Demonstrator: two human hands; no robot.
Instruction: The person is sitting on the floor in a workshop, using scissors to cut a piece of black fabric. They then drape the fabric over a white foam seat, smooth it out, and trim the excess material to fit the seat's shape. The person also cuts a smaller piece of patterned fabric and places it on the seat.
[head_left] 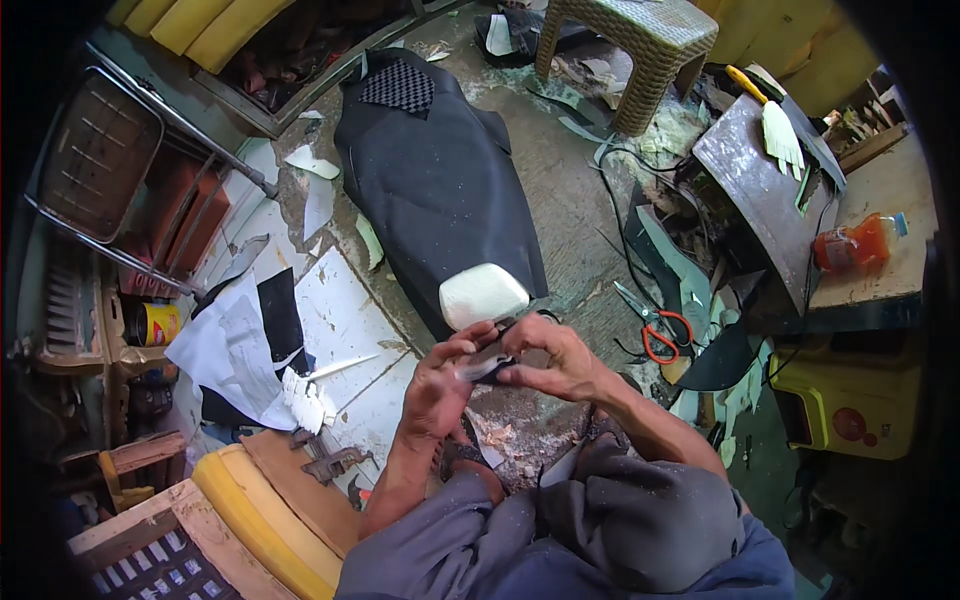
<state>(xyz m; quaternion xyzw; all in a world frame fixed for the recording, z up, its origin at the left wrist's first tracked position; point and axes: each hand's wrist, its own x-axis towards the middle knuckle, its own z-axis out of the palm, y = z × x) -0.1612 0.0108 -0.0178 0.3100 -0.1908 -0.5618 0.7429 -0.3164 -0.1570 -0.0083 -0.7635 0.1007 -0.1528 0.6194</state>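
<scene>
My left hand (438, 388) and my right hand (553, 362) meet in front of my knees, fingers closed. A small pale, shiny strip (482, 368) with a dark edge shows between them, blurred; its kind is unclear. My right thumb and forefinger pinch its right end, and my left fingers curl at its left side. Just beyond the hands, a cream foam-like padded block (484, 296) with rounded corners rests on the near end of a long black sheet of upholstery material (440, 180). A checkered black patch (398, 86) lies at the sheet's far end.
Orange-handled scissors (665, 335) lie to the right among scraps. A grey metal panel (750, 180) carries a yellow-handled brush (778, 125); an orange bottle (858, 243) lies beyond it. A woven stool (640, 50) stands at the back. White sheets (235, 350) and a metal-framed chair (100, 160) are left.
</scene>
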